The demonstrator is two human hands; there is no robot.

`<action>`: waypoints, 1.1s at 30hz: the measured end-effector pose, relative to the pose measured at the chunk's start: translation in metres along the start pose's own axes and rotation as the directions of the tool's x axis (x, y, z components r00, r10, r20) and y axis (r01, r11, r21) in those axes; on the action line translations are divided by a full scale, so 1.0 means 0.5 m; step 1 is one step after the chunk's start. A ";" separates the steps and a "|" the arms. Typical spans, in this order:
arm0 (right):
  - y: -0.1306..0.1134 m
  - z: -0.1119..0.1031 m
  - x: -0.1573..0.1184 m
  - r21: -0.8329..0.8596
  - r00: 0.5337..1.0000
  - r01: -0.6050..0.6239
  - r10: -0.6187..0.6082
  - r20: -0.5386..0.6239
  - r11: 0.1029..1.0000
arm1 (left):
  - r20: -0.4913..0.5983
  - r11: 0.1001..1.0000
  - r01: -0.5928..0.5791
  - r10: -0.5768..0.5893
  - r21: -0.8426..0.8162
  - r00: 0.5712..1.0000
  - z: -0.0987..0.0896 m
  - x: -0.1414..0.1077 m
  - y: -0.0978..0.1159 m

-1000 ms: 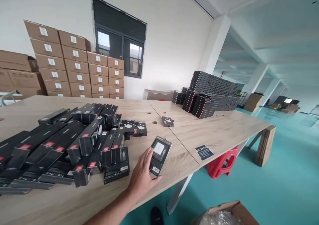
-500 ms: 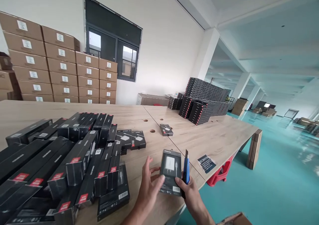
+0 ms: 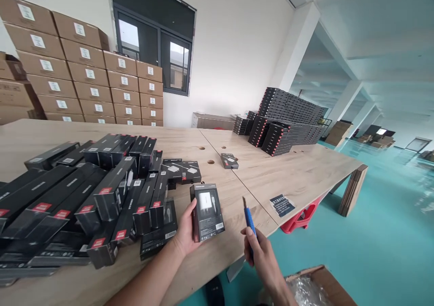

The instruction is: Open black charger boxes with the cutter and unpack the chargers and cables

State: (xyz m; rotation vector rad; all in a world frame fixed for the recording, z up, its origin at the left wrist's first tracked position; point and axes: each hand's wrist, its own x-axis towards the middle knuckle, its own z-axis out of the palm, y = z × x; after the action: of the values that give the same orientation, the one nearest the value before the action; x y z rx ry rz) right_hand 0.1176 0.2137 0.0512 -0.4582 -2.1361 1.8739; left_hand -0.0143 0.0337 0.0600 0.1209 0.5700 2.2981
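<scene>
My left hand (image 3: 187, 228) grips a black charger box (image 3: 207, 213) by its left side, tilted up above the table. Its face shows a white plug and cable, with a barcode label low on the right. In my right hand (image 3: 258, 247) is a blue utility knife (image 3: 250, 222), its blade out and pointing up, apart from the box. Left of my left hand lies a heap of long black boxes (image 3: 117, 186) with red labels. Two flat charger boxes (image 3: 191, 172) lie just behind the held one, and a single small box (image 3: 229, 161) sits farther back.
Tall stacks of black boxes (image 3: 271, 138) stand at the table's (image 3: 315, 172) far right. A dark printed sheet (image 3: 282, 205) lies near the right edge, above a red stool (image 3: 301, 215). Below right is an open carton (image 3: 325, 283) with clear plastic. Brown cartons (image 3: 91, 73) are piled by the wall.
My right hand has let go of the charger box and moved away from it with the knife. My left hand now holds the box alone, farther left. The view has shifted downward.
</scene>
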 end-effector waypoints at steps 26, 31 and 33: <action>0.016 0.069 -0.072 -0.550 0.808 0.555 -0.561 0.180 0.624 | 0.078 0.996 0.077 -0.080 0.033 0.994 0.003 -0.019 0.036; 0.020 0.072 -0.074 -0.546 0.800 0.559 -0.579 0.158 0.624 | 0.084 0.997 0.074 -0.077 0.030 0.994 -0.004 -0.017 0.039; 0.020 0.075 -0.075 -0.538 0.793 0.566 -0.590 0.151 0.624 | 0.066 0.997 0.069 -0.071 0.029 0.995 -0.007 -0.016 0.040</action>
State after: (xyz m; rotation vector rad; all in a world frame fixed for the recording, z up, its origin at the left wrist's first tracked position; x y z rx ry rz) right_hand 0.1376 0.1655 0.0368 0.1132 -2.3934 0.8564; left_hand -0.0224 0.0144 0.0663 0.1877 0.5617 2.2100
